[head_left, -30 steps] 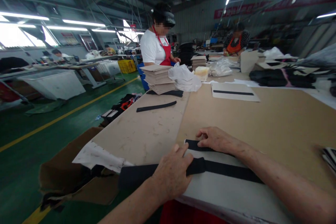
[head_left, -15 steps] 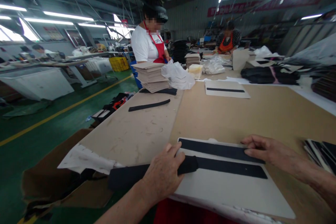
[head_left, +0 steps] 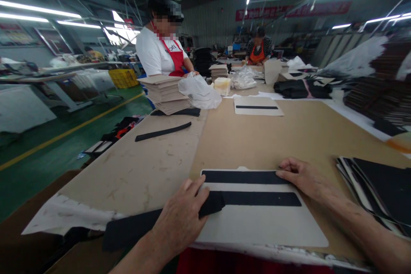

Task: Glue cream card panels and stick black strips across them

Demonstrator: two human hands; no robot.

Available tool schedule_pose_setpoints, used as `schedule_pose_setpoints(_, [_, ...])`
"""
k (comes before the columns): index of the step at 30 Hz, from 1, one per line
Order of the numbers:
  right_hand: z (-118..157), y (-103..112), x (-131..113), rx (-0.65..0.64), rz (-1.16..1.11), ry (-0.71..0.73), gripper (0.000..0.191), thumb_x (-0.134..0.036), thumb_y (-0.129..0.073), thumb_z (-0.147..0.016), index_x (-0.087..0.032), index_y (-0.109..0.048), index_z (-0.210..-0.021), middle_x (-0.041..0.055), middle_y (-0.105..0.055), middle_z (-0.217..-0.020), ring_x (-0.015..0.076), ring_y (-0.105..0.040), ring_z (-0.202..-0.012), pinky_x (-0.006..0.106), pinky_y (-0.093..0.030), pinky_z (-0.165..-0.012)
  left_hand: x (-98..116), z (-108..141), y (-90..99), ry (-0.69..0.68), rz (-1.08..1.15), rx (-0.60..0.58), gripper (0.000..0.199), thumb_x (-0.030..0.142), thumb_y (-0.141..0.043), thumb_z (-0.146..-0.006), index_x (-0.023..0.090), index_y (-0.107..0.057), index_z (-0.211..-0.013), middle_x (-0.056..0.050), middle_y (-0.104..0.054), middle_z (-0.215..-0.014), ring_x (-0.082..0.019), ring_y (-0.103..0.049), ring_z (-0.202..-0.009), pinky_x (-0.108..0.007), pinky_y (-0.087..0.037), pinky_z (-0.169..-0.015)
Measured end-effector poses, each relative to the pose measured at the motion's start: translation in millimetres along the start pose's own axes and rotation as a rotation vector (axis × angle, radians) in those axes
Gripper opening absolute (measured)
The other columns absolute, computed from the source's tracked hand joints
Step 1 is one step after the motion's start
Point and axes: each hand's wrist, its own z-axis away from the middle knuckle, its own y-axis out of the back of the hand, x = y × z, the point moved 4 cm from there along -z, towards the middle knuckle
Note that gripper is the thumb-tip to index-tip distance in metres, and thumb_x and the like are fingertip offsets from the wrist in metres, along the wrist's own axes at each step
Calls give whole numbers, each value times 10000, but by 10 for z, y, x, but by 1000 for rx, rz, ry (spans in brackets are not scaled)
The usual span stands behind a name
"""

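Here, both hands low, fingers bent, palms down.

A bare left hand and a bare right hand, both forearms uncovered; lower down, a deep red cloth garment, shadowed, its cut mostly hidden

Left hand pressing a dark strip over the tabletop's near edge; right hand touching the far band on a pale board. A layered stack lies toward the right edge.
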Motion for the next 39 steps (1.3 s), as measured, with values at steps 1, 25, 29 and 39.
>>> schedule_pose_setpoints(1, [0,-2,-8,8,36,12,185,-389,-634,-760,-224,-572,-815,-18,-634,-719,158,-558,-641,297,-414,-615,-1,-2,1,-1,-1,0,487,206,-612,-815,188,-572,-1299,-106,-404,-1539,-323,-411,-1326,-481,-395,-1111])
schedule_pose_setpoints(25, [-6,12,-117,131,373,163,146,-356,-609,-783,-215,-575,-787,47,-659,-837,203,-609,-771,311,-441,-699,-10,-43,13,-26,-34,-6,505,215,-579,-835,187,-551,-1338,-115,-441,-1513,-314,-412,-1360,-487,-350,-1152])
schedule_pose_setpoints(29, [163,-139,-363,1,682,275,214,-149,-439,-889,-186,-649,-898,89,-678,-926,230,-654,-841,337,-458,-740,91,-162,126,-32,-34,-30,558,269,-508,-895,192,-448,-1444,-129,-553,-1388,-299,-496,-1286,-466,-404,-1107])
schedule_pose_setpoints(39, [530,-446,-731,-94,1076,411,685,-22,-382,-858,-347,-458,-1456,133,-615,-1114,298,-625,-971,347,-527,-648,185,-409,128,-25,-118,2,469,318,-466,-916,185,-545,-1359,-146,-560,-1213,-279,-633,-1004,-431,-533,-896])
